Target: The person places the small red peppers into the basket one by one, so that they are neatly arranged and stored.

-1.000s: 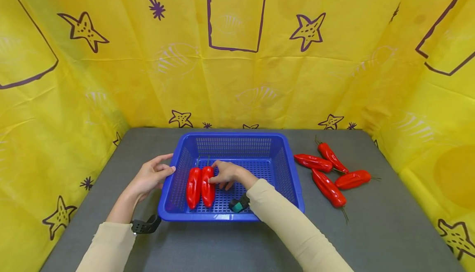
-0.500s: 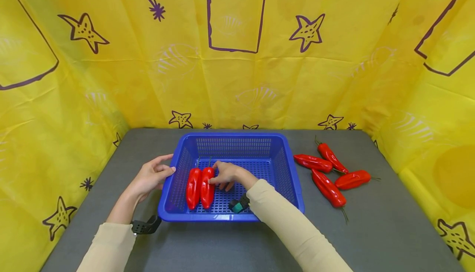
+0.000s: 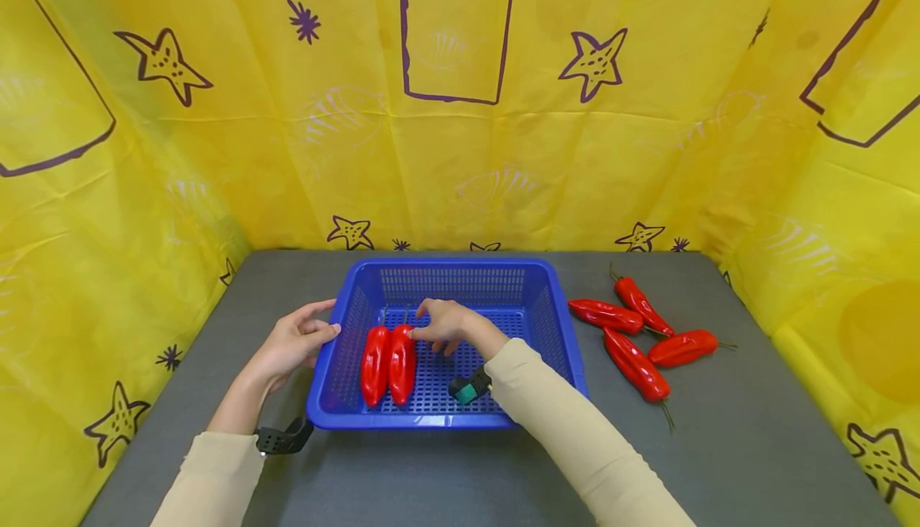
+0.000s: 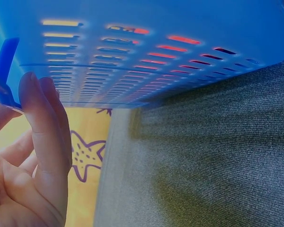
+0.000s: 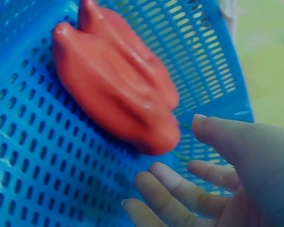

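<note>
While the left hand (image 3: 293, 343) is pinching the left rim of a blue basket (image 3: 424, 421) between thumb and fingers, the right hand (image 3: 447, 325) is hovering inside it, relaxed and gripping nothing. Its fingers are spreading loosely, and the right wrist view is showing a gap between the thumb and the nearer pepper. 2 red peppers (image 3: 402, 367) are lying side by side on the basket's perforated floor — touching each other, stems pointing toward the far wall, left of the right hand. 4 more red peppers (image 3: 636, 363) are resting in a loose cluster on the grey surface (image 3: 402, 475), just beyond the basket's right side — 1 of them close to its rim. A yellow printed cloth (image 3: 460, 152) is hanging behind.
</note>
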Motion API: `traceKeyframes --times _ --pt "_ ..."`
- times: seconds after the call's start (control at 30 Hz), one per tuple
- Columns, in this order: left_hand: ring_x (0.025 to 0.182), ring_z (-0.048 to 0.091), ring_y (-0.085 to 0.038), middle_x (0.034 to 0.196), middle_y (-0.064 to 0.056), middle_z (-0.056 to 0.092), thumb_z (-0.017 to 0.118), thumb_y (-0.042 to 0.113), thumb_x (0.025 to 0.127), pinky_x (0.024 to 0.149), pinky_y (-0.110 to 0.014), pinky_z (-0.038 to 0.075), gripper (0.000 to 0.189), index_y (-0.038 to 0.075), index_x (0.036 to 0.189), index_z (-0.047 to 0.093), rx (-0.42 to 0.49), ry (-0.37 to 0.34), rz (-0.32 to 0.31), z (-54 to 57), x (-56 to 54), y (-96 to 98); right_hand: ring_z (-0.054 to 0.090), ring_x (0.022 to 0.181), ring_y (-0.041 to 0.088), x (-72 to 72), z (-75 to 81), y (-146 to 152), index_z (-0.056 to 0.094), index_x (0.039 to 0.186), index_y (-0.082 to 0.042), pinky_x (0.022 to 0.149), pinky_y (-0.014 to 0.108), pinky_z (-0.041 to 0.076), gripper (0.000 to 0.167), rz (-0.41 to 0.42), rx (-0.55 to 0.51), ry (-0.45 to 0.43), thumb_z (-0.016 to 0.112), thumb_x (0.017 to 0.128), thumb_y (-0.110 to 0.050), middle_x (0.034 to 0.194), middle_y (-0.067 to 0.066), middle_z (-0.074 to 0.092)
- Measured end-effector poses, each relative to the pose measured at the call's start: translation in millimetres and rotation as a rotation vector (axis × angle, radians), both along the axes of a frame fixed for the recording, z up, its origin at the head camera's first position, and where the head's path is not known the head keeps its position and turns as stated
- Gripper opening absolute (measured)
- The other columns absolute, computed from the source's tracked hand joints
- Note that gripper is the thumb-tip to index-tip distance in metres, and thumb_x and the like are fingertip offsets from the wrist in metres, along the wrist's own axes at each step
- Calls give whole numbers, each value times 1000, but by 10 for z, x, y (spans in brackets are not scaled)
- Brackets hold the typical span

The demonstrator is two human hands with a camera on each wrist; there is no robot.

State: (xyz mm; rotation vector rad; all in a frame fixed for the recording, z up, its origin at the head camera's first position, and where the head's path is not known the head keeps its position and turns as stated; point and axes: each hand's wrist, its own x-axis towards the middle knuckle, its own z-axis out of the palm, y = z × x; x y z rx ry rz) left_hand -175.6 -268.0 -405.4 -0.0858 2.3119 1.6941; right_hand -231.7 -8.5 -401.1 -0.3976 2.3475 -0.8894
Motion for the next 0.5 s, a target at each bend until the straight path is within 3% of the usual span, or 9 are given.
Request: traceKeyframes --times 0.17,0.3,0.5 --pt "76 67 -25 95 -14 64 61 24 89 66 -44 56 67 9 144 26 4 -4 -3 0 1 2 65 82 28 -7 130 39 46 129 -8 66 40 57 48 41 -10 48 61 89 -28 99 16 62" --pt "76 66 -25 95 -14 64 61 24 89 67 -44 56 67 10 144 26 4 -3 -4 -1 1 0 65 85 32 3 239 77 45 130 -7 66 41 57 47 79 -31 100 59 90 -27 94 18 66" --pt "76 66 -25 95 -14 64 60 24 90 67 -44 56 66 10 144 26 -2 0 -6 -3 4 -3 66 75 30 43 386 147 45 129 -10 59 35 57 45 98 -77 178 59 90 -28 78 4 64"
